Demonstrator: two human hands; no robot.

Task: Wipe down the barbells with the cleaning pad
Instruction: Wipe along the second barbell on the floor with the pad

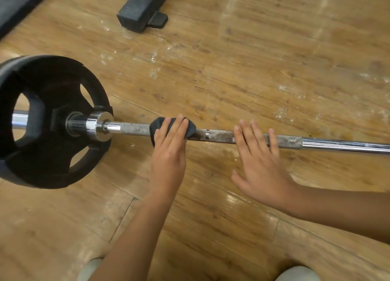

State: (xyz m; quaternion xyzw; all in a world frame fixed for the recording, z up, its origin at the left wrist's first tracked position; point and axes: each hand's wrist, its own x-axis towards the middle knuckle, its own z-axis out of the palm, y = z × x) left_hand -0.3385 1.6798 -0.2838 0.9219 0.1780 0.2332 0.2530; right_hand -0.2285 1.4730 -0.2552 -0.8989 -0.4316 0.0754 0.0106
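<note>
A barbell [219,136] lies across the wooden floor, its knurled grip worn and spotted with rust, its right end smooth chrome. A black weight plate [48,120] sits on its left sleeve. A dark cleaning pad [190,128] is draped over the bar just right of the chrome collar. My left hand [168,151] presses the pad onto the bar with straight fingers. My right hand [259,160] rests flat on the bar farther right, fingers straight and spread, holding nothing.
A black metal equipment foot [141,10] with a rubber cap stands on the floor behind the bar. A dark mat edge [14,4] runs along the top left corner. My knees [297,274] show at the bottom edge.
</note>
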